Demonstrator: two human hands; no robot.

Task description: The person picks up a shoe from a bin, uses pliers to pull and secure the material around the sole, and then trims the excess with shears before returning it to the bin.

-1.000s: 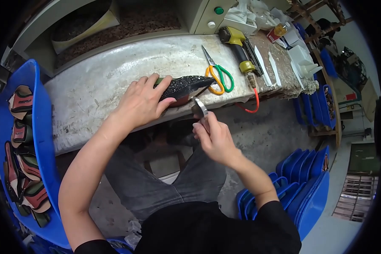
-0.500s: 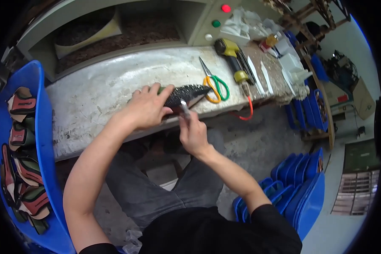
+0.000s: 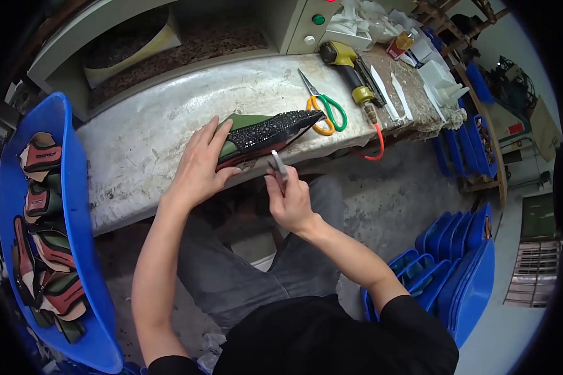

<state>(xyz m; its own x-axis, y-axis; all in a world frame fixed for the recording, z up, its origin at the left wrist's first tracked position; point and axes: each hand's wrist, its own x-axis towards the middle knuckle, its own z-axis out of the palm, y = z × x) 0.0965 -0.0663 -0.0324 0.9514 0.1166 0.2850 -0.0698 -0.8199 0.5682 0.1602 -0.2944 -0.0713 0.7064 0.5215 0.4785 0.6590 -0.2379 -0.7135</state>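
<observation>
A pointed shoe piece (image 3: 266, 132), black with shiny studs and green at its back, lies near the front edge of the worktable (image 3: 137, 119). My left hand (image 3: 201, 164) rests on its rear end, fingers spread over the green part and thumb along the near side. My right hand (image 3: 289, 199) is closed around a small metal tool (image 3: 278, 164), held just in front of the shoe piece and apart from it. Scissors (image 3: 324, 111) with orange and green handles lie beyond the toe, which reaches over the orange handle.
Right of the scissors lie a yellow-black air tool (image 3: 351, 74) with a red hose (image 3: 379, 147) and white strips (image 3: 385, 92). A blue bin (image 3: 81, 219) of shoe parts (image 3: 42, 209) stands at the left. Stacked blue bins (image 3: 466, 281) stand at lower right.
The metal tool in my right hand has come away from the shoe piece. My left hand has shifted back, showing more of the green part, and the piece is tilted differently. The whole view has shifted slightly.
</observation>
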